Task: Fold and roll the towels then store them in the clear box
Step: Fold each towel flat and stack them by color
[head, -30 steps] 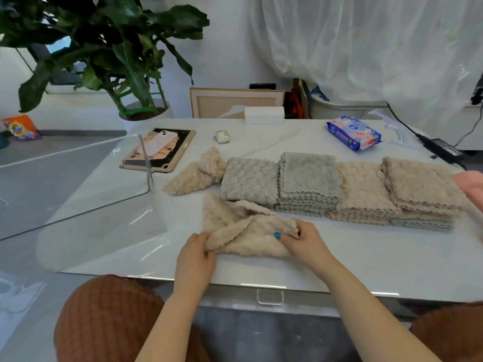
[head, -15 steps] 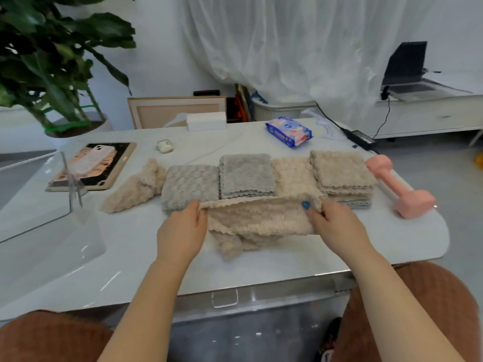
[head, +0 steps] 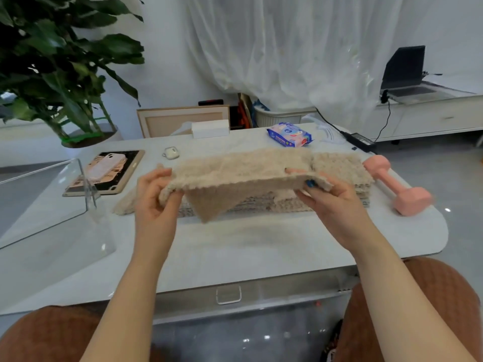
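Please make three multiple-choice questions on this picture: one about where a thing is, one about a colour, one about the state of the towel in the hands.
1. Where is the clear box?
A. near the left hand
B. behind the dumbbell
C. on the floor

2. What colour is the dumbbell?
A. green
B. pink
C. black

3. What is the state of the beige towel?
A. rolled inside the box
B. flat on the table
C. held up, stretched between both hands

Answers: 1 A, it stands at the table's left edge; 2 B, it is plainly pink; 3 C, left hand and right hand each grip one end above the table.
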Demonstrator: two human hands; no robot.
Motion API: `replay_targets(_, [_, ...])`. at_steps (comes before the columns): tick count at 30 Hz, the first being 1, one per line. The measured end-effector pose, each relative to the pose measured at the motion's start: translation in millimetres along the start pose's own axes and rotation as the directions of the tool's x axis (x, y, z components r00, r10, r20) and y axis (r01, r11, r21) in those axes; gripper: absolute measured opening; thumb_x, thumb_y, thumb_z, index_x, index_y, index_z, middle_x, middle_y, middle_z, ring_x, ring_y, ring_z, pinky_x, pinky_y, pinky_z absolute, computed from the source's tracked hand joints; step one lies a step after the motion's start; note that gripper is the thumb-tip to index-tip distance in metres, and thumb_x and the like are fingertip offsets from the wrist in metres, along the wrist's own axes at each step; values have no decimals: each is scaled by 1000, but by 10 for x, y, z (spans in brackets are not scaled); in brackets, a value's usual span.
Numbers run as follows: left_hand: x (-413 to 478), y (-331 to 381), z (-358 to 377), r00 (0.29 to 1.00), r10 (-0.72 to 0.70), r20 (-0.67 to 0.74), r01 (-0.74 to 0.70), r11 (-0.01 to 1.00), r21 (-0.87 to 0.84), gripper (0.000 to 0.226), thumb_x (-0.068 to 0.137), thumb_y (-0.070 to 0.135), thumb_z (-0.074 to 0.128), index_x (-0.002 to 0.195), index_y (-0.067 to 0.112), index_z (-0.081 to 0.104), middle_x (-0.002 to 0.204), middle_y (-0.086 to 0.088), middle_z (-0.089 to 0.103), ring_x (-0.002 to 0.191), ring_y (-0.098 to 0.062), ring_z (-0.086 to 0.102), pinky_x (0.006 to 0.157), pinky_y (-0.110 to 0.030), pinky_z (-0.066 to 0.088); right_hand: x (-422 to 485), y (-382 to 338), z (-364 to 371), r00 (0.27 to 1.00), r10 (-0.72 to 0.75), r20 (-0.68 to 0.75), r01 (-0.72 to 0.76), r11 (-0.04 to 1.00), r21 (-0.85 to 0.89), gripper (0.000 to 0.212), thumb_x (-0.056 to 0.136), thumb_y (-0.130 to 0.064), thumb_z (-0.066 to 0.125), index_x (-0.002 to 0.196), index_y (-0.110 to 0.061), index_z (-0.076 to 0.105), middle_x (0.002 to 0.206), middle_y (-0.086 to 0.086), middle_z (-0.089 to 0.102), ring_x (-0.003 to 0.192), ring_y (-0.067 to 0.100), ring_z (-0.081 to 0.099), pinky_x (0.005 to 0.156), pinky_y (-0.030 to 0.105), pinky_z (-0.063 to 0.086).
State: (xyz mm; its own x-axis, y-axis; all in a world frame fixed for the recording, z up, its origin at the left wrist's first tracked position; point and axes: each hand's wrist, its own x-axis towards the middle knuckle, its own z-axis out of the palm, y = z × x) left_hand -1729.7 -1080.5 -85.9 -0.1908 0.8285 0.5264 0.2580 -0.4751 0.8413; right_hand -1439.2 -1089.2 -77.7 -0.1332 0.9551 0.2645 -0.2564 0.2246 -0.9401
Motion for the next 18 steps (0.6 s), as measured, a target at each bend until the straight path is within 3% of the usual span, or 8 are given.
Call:
replay_targets(2, [-157,-86,-199,984,-109,143,95,990,102,8,83,15,70,79,10,66,103,1,64,101,-14,59,83,-20,48,-91,74,-169,985,168,-30,-170,964,-206,17,80,-7,70,96,-7,73,96,7,67,90,15,64,85,26,53])
replay_targets(4, [-314,-198,-352,901,-327,286,289,942,169,8,78,14,75,75,13,68,83,-1,70,84,-24,64,74,-26,48,-181,146,-286,919,394,-19,-337,759,-557,10,90,-4,58,87,-1,67,75,-1,62,67,11,59,65,21,50])
replay_targets(5, [-383,-280,-396,841,-418,344,360,907,219,7,79,8,73,75,10,67,76,-4,71,79,-28,64,72,-26,48,-208,208,-344,878,479,-21,-355,620,-699,19,92,-7,56,74,-7,62,65,-5,57,61,11,53,60,23,45])
replay_targets(7, [-497,-410,-430,725,-540,428,434,840,324,10,81,-4,67,76,3,65,69,-6,69,74,-24,64,69,-19,47,-250,323,-418,824,565,-45,-355,453,-817,32,89,-12,58,60,-15,45,54,-6,42,55,14,39,59,30,31])
replay_targets(9, [-547,-468,-408,640,-592,490,453,806,382,9,85,-2,64,78,3,63,66,-5,65,68,-13,60,68,-23,43,-252,375,-436,795,604,-49,-379,432,-818,35,86,-8,58,59,-15,37,55,-4,33,56,14,31,62,30,23])
replay_targets(11, [-548,-494,-361,575,-613,541,499,787,362,10,89,7,63,80,2,59,65,-2,57,64,-8,53,68,-25,38,-227,380,-459,784,620,-14,-407,498,-766,37,85,-4,56,59,-16,33,57,-3,29,56,13,28,63,31,21])
replay_targets(14, [-492,-531,-274,557,-652,514,622,738,263,12,91,15,61,83,8,56,68,2,54,67,-8,53,69,-20,41,-169,384,-500,807,588,-46,-482,613,-626,32,91,-6,54,64,-15,38,58,-4,31,54,11,29,60,30,22])
replay_targets(18, [-455,-683,-41,587,-733,343,654,679,333,11,94,13,55,85,8,55,59,1,51,50,-12,51,57,-28,49,-113,679,-583,789,556,-261,-556,468,-687,20,94,-17,53,78,-5,50,69,6,50,63,20,49,57,30,40])
